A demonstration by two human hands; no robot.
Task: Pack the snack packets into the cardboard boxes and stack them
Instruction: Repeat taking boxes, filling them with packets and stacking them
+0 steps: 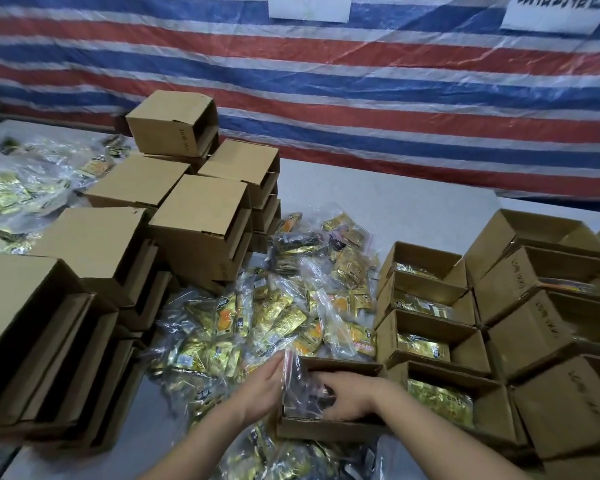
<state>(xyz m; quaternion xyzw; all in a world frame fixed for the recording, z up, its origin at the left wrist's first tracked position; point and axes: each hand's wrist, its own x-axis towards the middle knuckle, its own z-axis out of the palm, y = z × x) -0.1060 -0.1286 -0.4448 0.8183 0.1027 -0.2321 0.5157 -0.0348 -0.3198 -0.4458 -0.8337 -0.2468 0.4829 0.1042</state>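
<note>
— Where packets lie heaped mid-bench: open cardboard box (329, 432) at the near edge, dark snack packet (300, 386) half inside.
— Hands?
— Left hand (262, 389) at the box's left wall, fingers curled on the clear bag's upper edge. Right hand (347, 393) down inside the box, fingers bent over the packet, pressing on it; full grip hard to tell.
— Loose stock?
— Pile of gold and orange packets (291, 306) spread on the grey bench (378, 199), touching the box's far side. More bagged packets (18, 188) far left.
— Filled boxes?
— Row of open boxes (426, 327) just right of the hands, each showing gold packets within. Further boxes (541, 306) stacked beyond, at right.
— Empties?
— Stacks of empty boxes (194, 220) on their sides at left, openings facing right.
— Backdrop?
— Red, white and blue striped tarp (361, 81), two white signs (309, 6) at top.
</note>
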